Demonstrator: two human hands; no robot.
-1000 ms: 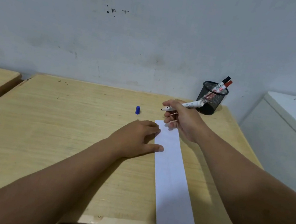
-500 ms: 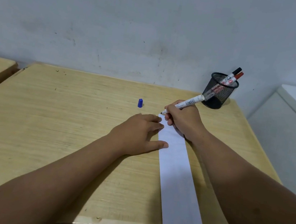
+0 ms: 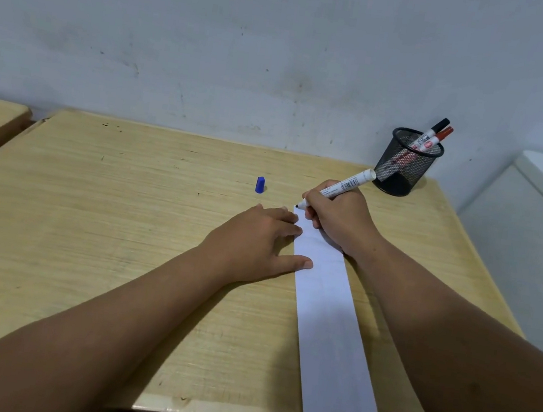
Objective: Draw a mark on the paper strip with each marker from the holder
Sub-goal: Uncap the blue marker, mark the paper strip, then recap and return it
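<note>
Change: our right hand (image 3: pixel 340 220), clamped on the uncapped marker (image 3: pixel 338 188), has lowered its tip onto the paper strip (image 3: pixel 328 317).
Left hand (image 3: pixel 259 238): flat, fingers apart, pinning the strip.
Meaning: first mark starting; two markers wait in the holder (image 3: pixel 403 164).

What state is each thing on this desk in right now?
Marker: uncapped, held by the right hand, tip at the strip's far end.
Paper strip: flat, pinned by the left hand; no mark visible.
Blue cap: off, standing alone.
Holder: upright, two capped markers inside.
</note>
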